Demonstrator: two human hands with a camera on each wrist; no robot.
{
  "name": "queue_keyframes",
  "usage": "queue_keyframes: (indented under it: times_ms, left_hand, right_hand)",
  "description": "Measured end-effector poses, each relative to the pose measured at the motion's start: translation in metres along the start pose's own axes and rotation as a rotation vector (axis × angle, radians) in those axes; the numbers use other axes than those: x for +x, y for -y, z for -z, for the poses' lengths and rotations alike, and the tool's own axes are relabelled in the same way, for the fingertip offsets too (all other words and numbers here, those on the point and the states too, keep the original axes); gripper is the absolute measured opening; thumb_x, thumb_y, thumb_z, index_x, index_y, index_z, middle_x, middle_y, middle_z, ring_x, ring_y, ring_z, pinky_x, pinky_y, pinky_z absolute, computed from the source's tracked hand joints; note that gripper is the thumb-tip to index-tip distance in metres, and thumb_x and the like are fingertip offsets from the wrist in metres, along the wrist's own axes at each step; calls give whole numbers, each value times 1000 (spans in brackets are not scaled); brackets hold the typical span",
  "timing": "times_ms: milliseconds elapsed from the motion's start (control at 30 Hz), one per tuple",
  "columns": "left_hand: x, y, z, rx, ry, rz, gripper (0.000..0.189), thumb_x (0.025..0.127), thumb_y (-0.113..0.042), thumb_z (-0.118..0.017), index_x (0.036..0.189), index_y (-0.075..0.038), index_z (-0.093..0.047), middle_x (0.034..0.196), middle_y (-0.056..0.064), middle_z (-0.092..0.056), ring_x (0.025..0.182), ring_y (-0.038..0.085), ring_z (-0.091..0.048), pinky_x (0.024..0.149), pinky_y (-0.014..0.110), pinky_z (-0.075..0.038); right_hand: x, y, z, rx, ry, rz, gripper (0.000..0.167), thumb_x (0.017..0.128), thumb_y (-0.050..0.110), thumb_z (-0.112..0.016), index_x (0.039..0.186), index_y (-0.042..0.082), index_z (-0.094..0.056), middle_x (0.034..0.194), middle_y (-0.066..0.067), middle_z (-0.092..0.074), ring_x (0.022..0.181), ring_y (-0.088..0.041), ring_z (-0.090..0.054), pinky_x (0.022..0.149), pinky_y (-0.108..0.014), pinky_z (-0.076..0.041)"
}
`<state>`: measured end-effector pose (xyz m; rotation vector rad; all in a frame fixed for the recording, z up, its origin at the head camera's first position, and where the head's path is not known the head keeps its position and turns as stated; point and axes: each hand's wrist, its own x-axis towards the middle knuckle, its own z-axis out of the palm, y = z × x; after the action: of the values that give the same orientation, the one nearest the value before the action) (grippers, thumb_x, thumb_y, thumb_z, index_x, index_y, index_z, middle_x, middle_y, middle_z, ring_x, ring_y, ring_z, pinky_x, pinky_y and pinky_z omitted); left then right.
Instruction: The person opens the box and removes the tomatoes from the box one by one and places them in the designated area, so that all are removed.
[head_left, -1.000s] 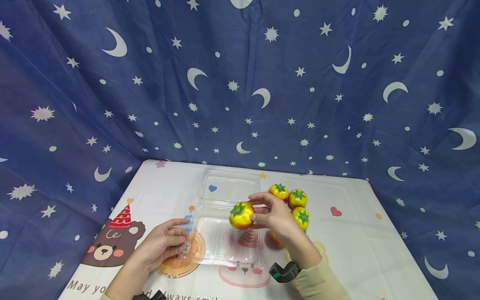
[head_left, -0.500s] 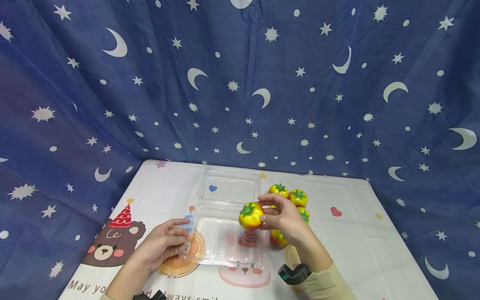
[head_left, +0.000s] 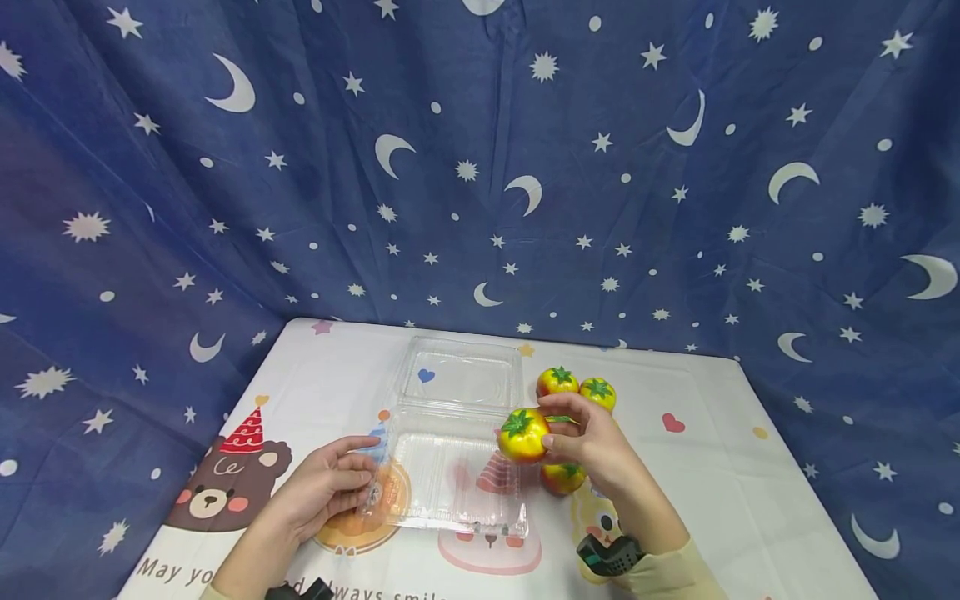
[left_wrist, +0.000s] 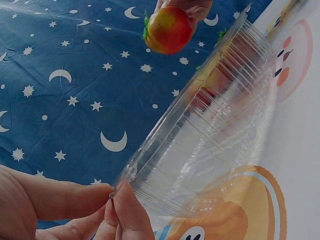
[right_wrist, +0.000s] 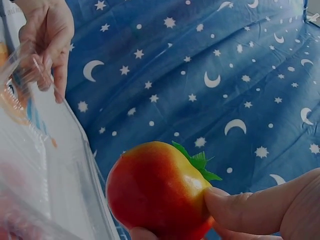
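Observation:
A clear plastic clamshell container [head_left: 420, 500] lies unfolded on the table, its lid [head_left: 457, 379] laid back toward the far side. My left hand [head_left: 322, 487] pinches the near tray's left rim between thumb and fingers, as the left wrist view shows. In my right hand [head_left: 596, 442] is a yellow-red tomato [head_left: 522, 436] with a green leafy top, gripped by thumb and fingers. It hangs above the tray's right edge, apart from the plastic. In the right wrist view, the thumb presses the side of this tomato [right_wrist: 155, 190].
More tomatoes lie right of the container: two at the back [head_left: 557, 381], and one nearer tomato [head_left: 564, 479] below my right hand. That hand partly hides the group. A printed white cloth [head_left: 720, 500] covers the table. Blue star-patterned curtain [head_left: 465, 208] hangs behind and at the sides.
My right hand has moved right with the tomato, from over the tray to its right edge. My left hand stays at the tray's left rim.

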<state>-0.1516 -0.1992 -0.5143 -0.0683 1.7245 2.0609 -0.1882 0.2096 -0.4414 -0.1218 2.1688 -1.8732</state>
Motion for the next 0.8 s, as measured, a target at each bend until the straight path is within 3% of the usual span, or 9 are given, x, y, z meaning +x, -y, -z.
queue_keyframes:
  times_ms: [233, 800]
  left_hand:
    - [-1, -1, 0, 1, 2, 3, 74, 98, 0, -66, 163, 5, -31, 104, 0, -70, 77, 7, -68, 74, 22, -63]
    - [0, -1, 0, 12, -1, -2, 74, 98, 1, -66, 163, 6, -30, 102, -1, -69, 77, 7, -69, 75, 23, -64]
  right_hand:
    - [-10, -5, 13, 4, -6, 6, 57, 92, -6, -71, 146, -4, -54, 145, -25, -57, 113, -24, -73, 86, -44, -68]
    - [-34, -18, 50, 38, -25, 55, 55, 95, -6, -70, 146, -8, -49, 137, -7, -60, 113, -15, -75, 86, -44, -68]
